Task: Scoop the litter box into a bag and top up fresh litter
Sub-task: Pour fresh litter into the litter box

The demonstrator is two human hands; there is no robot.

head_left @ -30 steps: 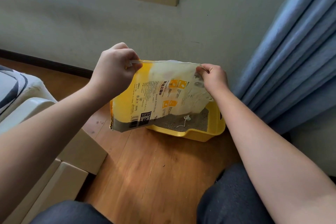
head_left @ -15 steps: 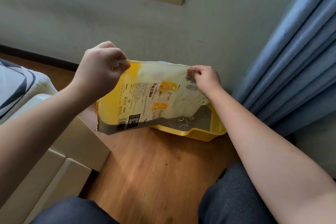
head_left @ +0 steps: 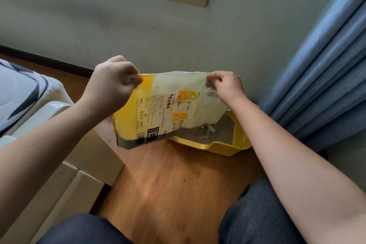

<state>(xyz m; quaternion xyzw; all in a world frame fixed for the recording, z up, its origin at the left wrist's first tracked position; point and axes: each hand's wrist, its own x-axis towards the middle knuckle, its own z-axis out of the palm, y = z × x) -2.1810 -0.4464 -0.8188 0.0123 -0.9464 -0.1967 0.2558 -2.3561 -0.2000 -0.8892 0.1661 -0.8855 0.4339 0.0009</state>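
- Left hand (head_left: pixel 111 87) pinches the litter bag (head_left: pixel 168 109) at its 10 o'clock corner.
- Right hand (head_left: pixel 225 87) fingers grip its 2 o'clock corner.
- Yellow litter box (head_left: pixel 223 147) sits beneath.

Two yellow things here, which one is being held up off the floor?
The litter bag, pinched at its top corners by both hands; the yellow litter box sits on the floor.

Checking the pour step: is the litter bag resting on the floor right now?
No. The litter bag hangs in the air, gripped at its top corners by the left hand and right hand, in front of the yellow litter box.
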